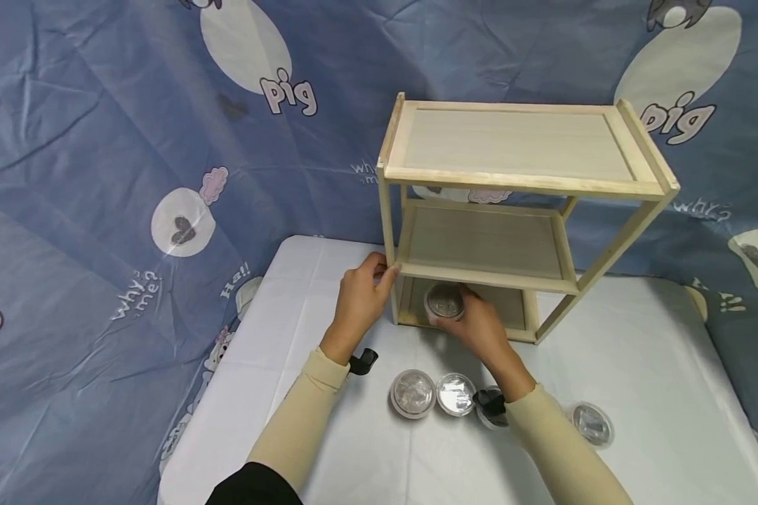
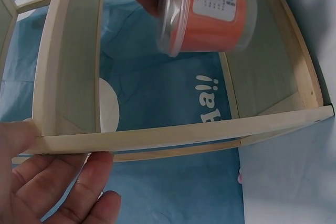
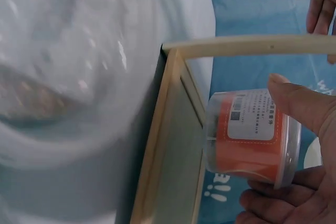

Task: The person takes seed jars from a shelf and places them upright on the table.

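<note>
My right hand holds a clear plastic jar with an orange-red wrap and a white printed label. The jar hangs just above the bottom tier at the front of a three-tier wooden shelf. In the right wrist view the thumb lies along one side of the jar, with fingers on the other. At the shelf's left side, my left hand grips the front post near the middle tier. The left wrist view has its thumb on one side of the post and its fingers on the other.
Several more clear-lidded jars stand on the white-covered table: a larger one, one beside it, one partly behind the right wrist strap, and one farther right. A blue printed cloth hangs behind the table.
</note>
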`<state>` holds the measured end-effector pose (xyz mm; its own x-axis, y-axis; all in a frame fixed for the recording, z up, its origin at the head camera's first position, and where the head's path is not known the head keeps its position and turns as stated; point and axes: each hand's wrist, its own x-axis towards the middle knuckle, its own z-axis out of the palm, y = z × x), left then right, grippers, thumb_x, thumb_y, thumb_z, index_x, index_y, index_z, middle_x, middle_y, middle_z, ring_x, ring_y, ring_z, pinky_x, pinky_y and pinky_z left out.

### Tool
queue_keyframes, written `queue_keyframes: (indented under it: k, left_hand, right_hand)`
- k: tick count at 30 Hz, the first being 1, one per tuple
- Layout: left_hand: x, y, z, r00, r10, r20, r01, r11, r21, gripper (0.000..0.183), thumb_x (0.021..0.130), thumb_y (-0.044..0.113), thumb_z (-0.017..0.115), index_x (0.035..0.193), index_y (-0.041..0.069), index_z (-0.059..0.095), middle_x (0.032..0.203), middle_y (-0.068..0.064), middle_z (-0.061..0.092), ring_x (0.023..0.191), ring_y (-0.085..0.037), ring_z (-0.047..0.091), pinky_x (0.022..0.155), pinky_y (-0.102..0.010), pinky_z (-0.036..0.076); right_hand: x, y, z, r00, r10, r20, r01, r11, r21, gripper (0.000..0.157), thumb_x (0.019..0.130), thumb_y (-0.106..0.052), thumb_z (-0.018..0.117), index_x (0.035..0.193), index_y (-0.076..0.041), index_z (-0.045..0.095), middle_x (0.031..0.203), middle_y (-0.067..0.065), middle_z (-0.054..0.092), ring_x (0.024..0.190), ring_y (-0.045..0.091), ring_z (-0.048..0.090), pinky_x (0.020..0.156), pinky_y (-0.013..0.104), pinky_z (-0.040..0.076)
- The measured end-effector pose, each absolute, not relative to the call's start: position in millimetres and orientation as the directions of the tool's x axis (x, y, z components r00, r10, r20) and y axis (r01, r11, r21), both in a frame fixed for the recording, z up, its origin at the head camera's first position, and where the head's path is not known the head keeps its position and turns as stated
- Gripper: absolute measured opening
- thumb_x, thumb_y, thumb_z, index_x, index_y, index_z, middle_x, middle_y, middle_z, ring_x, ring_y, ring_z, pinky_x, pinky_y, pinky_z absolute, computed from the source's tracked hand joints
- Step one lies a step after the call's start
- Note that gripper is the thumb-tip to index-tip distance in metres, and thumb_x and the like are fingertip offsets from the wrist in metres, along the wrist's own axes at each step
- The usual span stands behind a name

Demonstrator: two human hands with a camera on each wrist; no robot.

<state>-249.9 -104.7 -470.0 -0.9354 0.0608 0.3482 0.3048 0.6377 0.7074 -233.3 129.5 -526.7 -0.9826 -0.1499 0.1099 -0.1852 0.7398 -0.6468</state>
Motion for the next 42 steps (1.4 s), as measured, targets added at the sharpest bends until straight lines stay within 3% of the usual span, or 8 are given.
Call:
queue_keyframes:
  k: [12, 24, 42]
  left_hand:
    - [-249.8, -105.4, -468.8, -0.935, 0.056, 0.35, 0.303, 0.636, 0.709, 0.022, 0.105, 0.033, 0.067, 0.112, 0.012, 0.07, 0.102, -0.007, 0.078, 0.087, -0.024, 0.074, 0.07, -0.043, 0.058]
    - [-249.0, -105.1, -467.9, -0.934, 0.055, 0.352, 0.302, 0.646, 0.701, 0.021, 0.105, 0.032, 0.068, 0.111, 0.012, 0.07, 0.101, -0.007, 0.079, 0.093, -0.027, 0.075, 0.078, -0.047, 0.06]
    - [-249.7, -102.9, -468.9, -0.936, 0.059, 0.348, 0.303, 0.643, 0.703, 0.022, 0.105, 0.032, 0.067, 0.113, 0.011, 0.07, 0.102, -0.007, 0.078, 0.095, -0.025, 0.075, 0.082, -0.047, 0.06]
  right_hand:
    - [-210.9, 116.7, -524.0, -0.969, -0.204, 0.138, -0.243, 0.697, -0.675, 0.089, 0.081, -0.032, 0.093, 0.148, 0.006, 0.049, 0.138, 0.029, 0.061, 0.123, 0.046, 0.062, 0.1, 0.058, 0.051]
    - [-187.5, 101.3, -527.8, -0.96, -0.275, 0.06, -0.235, 0.663, -0.711, 0.097, 0.084, -0.039, 0.09, 0.156, 0.004, 0.042, 0.152, 0.026, 0.051, 0.138, 0.043, 0.052, 0.111, 0.057, 0.044]
    - [-168.1, 68.3, -547.1, -0.922, -0.386, 0.044, -0.294, 0.619, -0.728, 0.092, 0.086, -0.039, 0.088, 0.157, -0.002, 0.043, 0.15, 0.019, 0.055, 0.133, 0.037, 0.058, 0.106, 0.053, 0.049]
